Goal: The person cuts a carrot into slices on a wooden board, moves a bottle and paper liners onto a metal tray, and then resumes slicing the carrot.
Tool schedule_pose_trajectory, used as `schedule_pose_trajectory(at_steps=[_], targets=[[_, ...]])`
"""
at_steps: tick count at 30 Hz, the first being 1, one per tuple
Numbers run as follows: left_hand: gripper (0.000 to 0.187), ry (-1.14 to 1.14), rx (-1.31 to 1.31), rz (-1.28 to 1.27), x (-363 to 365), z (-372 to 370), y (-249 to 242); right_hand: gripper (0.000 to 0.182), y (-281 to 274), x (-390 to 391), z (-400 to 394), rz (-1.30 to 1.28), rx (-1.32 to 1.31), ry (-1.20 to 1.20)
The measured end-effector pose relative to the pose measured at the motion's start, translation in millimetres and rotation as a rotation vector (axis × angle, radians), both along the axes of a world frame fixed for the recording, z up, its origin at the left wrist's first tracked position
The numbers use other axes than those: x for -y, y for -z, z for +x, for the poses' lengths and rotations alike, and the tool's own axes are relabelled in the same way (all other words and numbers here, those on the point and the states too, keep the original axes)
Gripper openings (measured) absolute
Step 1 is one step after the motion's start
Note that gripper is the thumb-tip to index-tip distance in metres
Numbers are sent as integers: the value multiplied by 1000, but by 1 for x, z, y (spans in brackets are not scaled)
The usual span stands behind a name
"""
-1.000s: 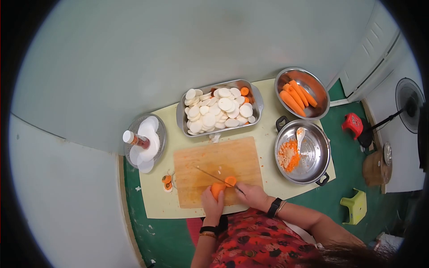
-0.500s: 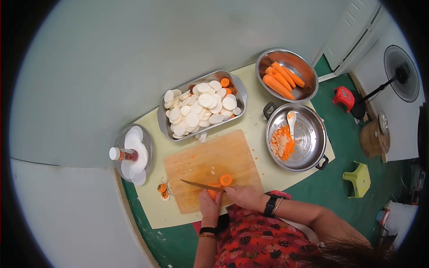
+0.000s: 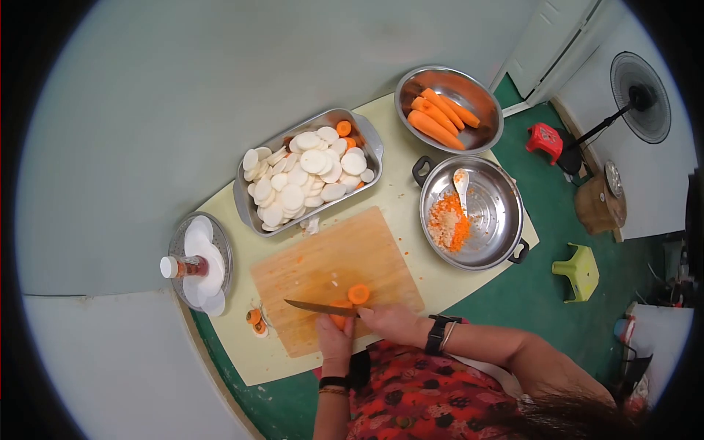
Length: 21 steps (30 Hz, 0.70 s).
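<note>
My right hand (image 3: 392,323) is closed around the handle of a knife (image 3: 317,306), whose blade points left across the wooden cutting board (image 3: 378,249). Under the blade lies a carrot (image 3: 340,320), held near the board's front edge by my left hand (image 3: 335,342). The fingers partly hide this carrot. Just beyond the knife, a thick round carrot slice (image 3: 358,294) rests on the board. A few small pale bits are scattered on the wood.
Behind the board stands a metal tray (image 3: 243,194) of white slices and some carrot rounds. At right are a bowl (image 3: 491,110) of whole carrots and a pan (image 3: 506,213) with chopped bits and a spoon. A plate (image 3: 226,242) with a jar stands left, near carrot ends (image 3: 257,321).
The camera view has shifted, so the table and most things appear farther left. Both hands keep their holds, with the knife still over the carrot.
</note>
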<state>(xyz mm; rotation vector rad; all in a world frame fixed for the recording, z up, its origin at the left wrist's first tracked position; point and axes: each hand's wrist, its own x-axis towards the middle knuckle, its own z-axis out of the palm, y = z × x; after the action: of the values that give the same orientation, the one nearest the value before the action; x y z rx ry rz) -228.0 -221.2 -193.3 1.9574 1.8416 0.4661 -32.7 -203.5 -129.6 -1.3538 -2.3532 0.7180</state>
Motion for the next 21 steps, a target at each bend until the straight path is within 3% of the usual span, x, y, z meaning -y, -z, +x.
schedule_pose_trajectory(at_steps=[6, 18, 21], targets=[[53, 13, 21, -94, -3, -2, -7, 7, -4, 8, 2, -106, 62, 26], [59, 61, -45, 42, -1, -7, 7, 9, -27, -5, -1, -430, 42, 5], [60, 60, 6, 13, -1, -6, 4, 7, -21, -2, -5, -262, 50, 21]])
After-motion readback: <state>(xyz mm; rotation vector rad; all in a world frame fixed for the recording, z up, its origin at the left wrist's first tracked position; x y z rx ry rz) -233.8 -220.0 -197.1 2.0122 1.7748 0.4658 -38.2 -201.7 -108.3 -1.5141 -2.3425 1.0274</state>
